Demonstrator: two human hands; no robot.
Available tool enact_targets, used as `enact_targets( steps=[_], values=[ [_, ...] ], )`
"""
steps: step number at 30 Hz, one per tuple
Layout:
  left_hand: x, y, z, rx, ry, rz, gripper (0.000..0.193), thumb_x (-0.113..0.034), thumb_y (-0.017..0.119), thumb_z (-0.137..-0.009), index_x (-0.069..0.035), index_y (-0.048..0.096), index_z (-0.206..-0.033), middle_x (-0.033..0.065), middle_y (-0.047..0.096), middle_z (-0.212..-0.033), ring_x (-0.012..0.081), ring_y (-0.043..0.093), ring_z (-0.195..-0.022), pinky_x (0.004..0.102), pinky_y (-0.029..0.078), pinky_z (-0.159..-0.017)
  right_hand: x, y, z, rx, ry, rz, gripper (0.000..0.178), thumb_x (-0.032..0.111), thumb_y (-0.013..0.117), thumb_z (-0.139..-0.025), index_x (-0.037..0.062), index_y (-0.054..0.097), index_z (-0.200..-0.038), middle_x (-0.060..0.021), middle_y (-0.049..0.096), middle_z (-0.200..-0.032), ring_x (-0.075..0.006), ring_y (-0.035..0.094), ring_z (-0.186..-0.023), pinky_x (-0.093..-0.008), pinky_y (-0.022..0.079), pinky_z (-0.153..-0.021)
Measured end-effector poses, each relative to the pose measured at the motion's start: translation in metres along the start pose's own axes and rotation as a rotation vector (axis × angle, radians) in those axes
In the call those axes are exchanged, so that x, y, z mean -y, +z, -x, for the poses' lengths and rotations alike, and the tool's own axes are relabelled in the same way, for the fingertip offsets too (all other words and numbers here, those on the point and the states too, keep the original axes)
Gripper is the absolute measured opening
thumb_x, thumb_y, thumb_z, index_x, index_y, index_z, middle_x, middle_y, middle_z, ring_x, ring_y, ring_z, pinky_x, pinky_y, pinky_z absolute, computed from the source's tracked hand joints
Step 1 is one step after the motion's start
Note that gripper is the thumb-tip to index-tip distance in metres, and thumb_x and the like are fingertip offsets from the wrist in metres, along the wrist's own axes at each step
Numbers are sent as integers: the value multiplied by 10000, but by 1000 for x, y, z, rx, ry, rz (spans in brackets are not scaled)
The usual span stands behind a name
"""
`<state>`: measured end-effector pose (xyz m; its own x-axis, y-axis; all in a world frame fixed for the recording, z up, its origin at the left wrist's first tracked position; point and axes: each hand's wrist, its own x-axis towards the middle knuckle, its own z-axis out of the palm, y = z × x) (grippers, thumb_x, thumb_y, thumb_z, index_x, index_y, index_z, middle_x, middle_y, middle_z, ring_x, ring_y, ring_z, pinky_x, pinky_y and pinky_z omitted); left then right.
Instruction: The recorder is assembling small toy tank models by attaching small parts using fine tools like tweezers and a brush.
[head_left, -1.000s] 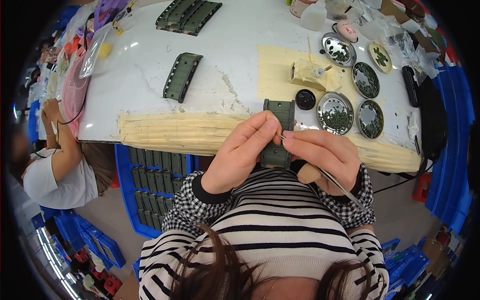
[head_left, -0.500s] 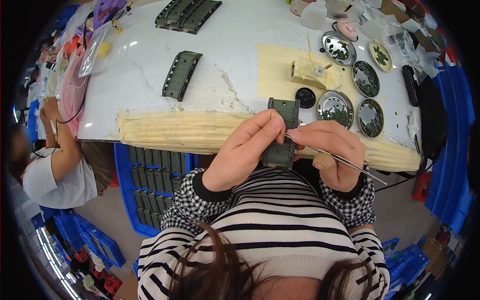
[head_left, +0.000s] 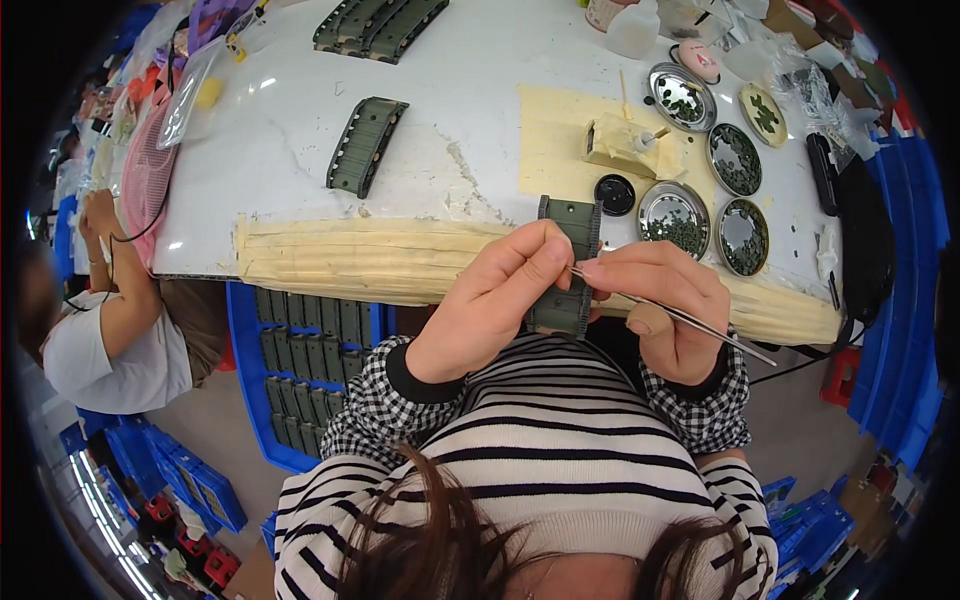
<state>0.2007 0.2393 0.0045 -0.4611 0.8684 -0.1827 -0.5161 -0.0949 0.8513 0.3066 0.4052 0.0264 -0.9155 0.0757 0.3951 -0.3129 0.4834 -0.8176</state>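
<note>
My left hand (head_left: 490, 300) grips a dark green, slightly curved plastic part (head_left: 572, 218) with toothed edges, held above the table's near edge. Metal tweezers (head_left: 705, 328) lie in the closed fingers of my right hand (head_left: 665, 300). Their tips meet the part's middle, close to my left thumb; whether anything tiny sits between the tips cannot be made out. Just beyond the part is a small black round lid or dish (head_left: 614, 194). Round metal dishes (head_left: 674, 222) of small green pieces stand ahead of my right hand.
Similar green parts (head_left: 367, 147) lie farther left on the white table (head_left: 270, 130). A tape-wrapped block (head_left: 625, 146) holds a small white bottle. Cream tape (head_left: 340, 262) covers the near edge. A blue crate (head_left: 290, 458) of green parts stands below. Another person (head_left: 120, 340) sits at the left.
The tweezer tips have shifted very slightly at the green part. Both hands keep almost the same hold; the whole view has moved a little.
</note>
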Motion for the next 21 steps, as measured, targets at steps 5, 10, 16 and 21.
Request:
enact_targets(
  steps=[5,10,16,21],
  values=[
    [4,-1,1,8,40,16,293,-278,405,-1047,-38,496,-907,17,561,-858,83,555,-874,220,463,-757,3,2,0,-23,23,-45,195,125,642,-883,-9,679,-1019,-131,677,-941,-250,664,-829,-307,536,-729],
    [-2,-2,6,21,-80,230,283,-155,391,-1026,-12,409,-1270,141,531,-1204,232,590,-1064,364,508,-901,-7,4,7,-355,173,-198,344,210,449,-1022,-56,662,-976,-134,663,-888,-195,627,-806,-273,490,-747],
    [-7,3,6,-234,136,217,725,-2,482,-949,-195,91,-1529,231,462,-1338,315,595,-1125,409,535,-935,-42,-1,8,-398,226,181,191,83,521,-963,-18,684,-971,-102,655,-858,-191,583,-783,-295,459,-724],
    [-5,-10,9,-210,18,464,719,30,542,-912,-111,151,-1499,212,516,-1274,307,575,-1158,419,541,-935,-49,5,4,-375,175,359,147,43,571,-906,40,706,-963,-58,665,-827,-201,507,-754,-302,425,-690]
  ],
)
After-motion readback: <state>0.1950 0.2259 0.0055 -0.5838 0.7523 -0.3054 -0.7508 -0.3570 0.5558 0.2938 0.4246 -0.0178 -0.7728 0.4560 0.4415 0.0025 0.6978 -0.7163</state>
